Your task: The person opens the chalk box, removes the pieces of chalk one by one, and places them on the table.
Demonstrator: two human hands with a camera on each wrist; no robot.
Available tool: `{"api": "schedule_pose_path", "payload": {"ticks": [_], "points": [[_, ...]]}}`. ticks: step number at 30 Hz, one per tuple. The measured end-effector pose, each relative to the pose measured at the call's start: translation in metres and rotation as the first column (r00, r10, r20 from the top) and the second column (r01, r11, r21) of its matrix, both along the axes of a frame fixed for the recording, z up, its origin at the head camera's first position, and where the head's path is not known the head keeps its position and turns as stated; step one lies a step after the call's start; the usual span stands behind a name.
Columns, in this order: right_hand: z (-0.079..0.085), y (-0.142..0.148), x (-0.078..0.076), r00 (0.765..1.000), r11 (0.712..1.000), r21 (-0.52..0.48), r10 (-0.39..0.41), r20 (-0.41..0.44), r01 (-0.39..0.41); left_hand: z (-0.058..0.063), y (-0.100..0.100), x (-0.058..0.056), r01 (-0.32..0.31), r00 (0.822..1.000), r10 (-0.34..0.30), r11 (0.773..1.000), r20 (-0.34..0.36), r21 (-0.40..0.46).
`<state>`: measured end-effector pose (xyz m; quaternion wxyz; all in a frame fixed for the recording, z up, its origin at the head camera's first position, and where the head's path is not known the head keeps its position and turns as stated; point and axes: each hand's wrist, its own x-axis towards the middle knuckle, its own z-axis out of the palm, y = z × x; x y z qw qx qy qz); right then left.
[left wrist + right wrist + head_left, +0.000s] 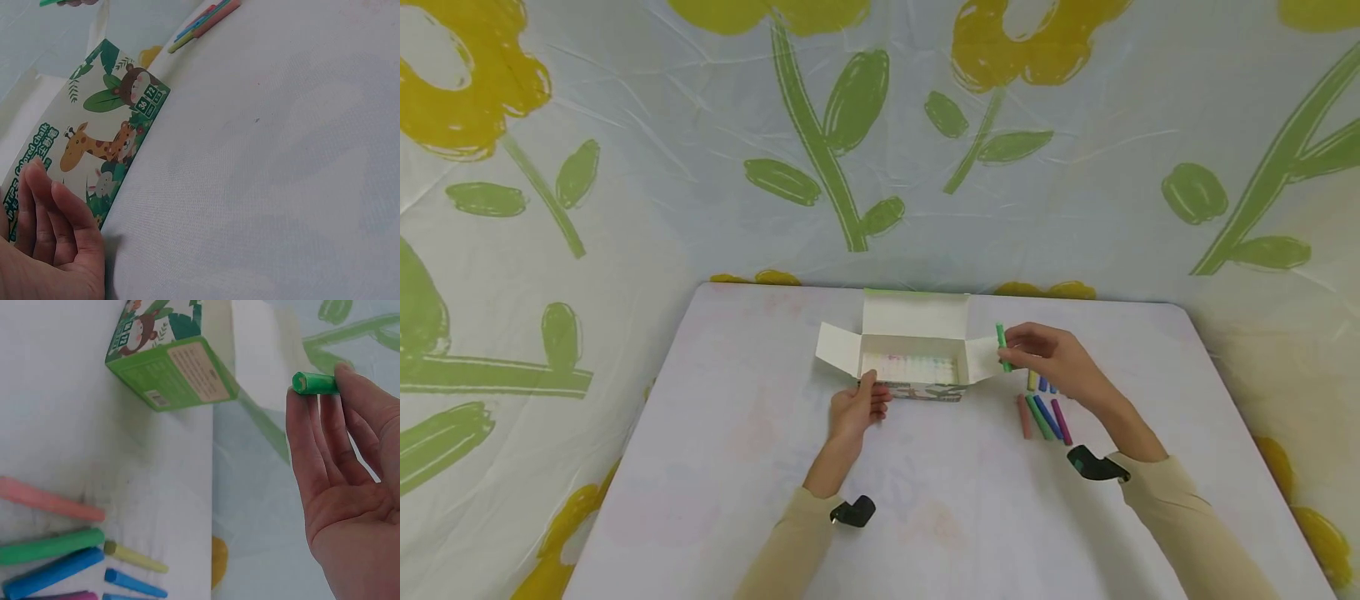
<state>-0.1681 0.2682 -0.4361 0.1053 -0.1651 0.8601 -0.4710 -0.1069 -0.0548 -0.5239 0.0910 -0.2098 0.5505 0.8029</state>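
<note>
An open chalk box (925, 392), printed with cartoon animals, stands at the table's middle with its lid and side flaps spread. Inside it lies a row of pale, colour-tipped chalks (917, 368). My left hand (852, 410) grips its front wall near the left corner; the fingers bend against the printed side in the left wrist view. Beyond the right flap, my right hand (1058, 357) pinches a green chalk (315, 383) between thumb and fingertips, raised above the table. Below that hand, a pink chalk (53, 499), a green one, blue ones and others lie in two rows.
The white table (715, 467) has its far edge just behind the box. Flower-printed fabric (700, 167) hangs behind and along both sides. Loose chalks, including a yellow chalk (136, 556), lie right of the box.
</note>
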Motion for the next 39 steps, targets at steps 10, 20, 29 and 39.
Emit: {"api": "schedule_pose_path", "payload": {"ticks": [10,20,29,39], "points": [[-0.01,0.033,0.012,0.997,0.997,-0.026,-0.069,0.038,0.07,-0.013,-0.001,-0.006,-0.006,0.999,0.006,1.0,0.032,0.006],[-0.028,0.06,0.027,0.992,0.993,-0.041,-0.112,0.051,0.114,-0.029,0.002,-0.009,-0.04,0.999,0.04,0.999,0.016,-0.004],[-0.048,0.085,0.04,0.985,0.988,-0.026,-0.147,0.094,0.15,-0.029,0.004,-0.009,-0.061,0.998,0.062,0.998,0.028,-0.015],[-0.073,0.106,0.053,0.983,0.985,0.057,-0.167,0.075,0.163,-0.028,0.003,-0.009,-0.025,1.0,0.025,1.0,0.014,-0.007]]}}
